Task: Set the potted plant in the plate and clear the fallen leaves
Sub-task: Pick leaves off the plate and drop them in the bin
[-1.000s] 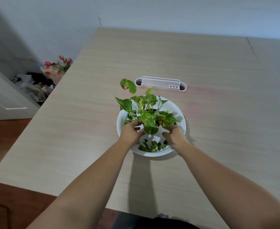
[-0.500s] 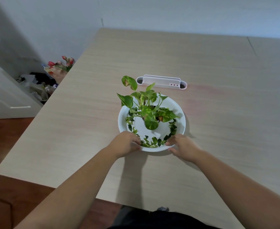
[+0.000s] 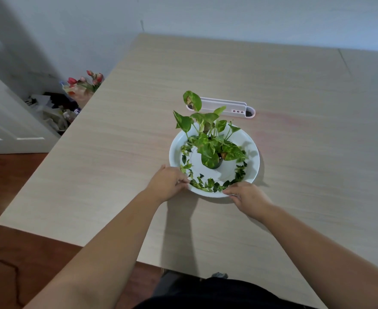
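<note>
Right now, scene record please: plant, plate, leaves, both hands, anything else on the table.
plant: green potted plant upright in the round white plate
leaves: loose green leaves ringing the plate's inside, uncleared
left hand: at plate's near-left rim
right hand: at plate's near-right rim
other: white oblong holder behind the plate
surface: light wooden table

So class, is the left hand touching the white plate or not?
Touching. The head view shows the left hand with its fingers curled over the near rim of the plate, no gap between them.
</note>
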Demonstrator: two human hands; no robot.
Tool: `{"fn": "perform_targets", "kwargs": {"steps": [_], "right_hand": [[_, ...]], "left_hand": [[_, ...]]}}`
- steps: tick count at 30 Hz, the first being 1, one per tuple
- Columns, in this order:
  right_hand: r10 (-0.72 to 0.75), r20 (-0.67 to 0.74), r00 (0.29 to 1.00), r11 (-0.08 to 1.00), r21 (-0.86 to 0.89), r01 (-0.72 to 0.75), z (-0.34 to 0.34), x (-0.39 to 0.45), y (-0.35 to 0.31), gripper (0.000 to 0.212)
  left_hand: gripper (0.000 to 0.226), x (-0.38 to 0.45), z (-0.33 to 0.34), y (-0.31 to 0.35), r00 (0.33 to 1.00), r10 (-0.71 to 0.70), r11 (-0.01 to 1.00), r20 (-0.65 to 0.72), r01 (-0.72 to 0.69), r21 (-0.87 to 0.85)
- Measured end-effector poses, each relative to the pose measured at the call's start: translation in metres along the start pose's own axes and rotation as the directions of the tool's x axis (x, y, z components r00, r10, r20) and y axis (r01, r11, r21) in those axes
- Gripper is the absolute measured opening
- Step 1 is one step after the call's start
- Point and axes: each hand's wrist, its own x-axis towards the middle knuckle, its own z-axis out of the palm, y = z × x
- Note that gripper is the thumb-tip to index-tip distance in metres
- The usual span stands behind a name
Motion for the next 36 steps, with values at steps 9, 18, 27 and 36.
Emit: {"fn": "perform_targets", "kwargs": {"steps": [9,18,27,36], "right_hand": [[0.061,0.070,0.996,0.997,-0.041,-0.058,-0.024,0.009,0.029,0.037],[0.223,0.030,0.974,0.963,0.145,-0.225,-0.013,0.033,-0.009,0.043],[0.175,0.149,0.973,0.981,0.062,-0.186,0.002,0.056,-0.033,0.060],[0.106,0.048,0.993,0.993,0.049,-0.109,-0.001,0.057,-0.019,0.043]], "left_hand": [[0.028,0.012,0.002,0.017,0.992,-0.109,0.983,0.063,0.098,0.156],[0.048,0.038,0.015,0.040,0.986,-0.080,0.991,0.143,0.063,0.116],[0.037,0.048,0.015,0.040,0.966,0.012,0.971,0.257,-0.073,0.229],[0.033,0.045,0.007,0.036,0.991,-0.036,0.963,0.130,-0.001,0.270]]}}
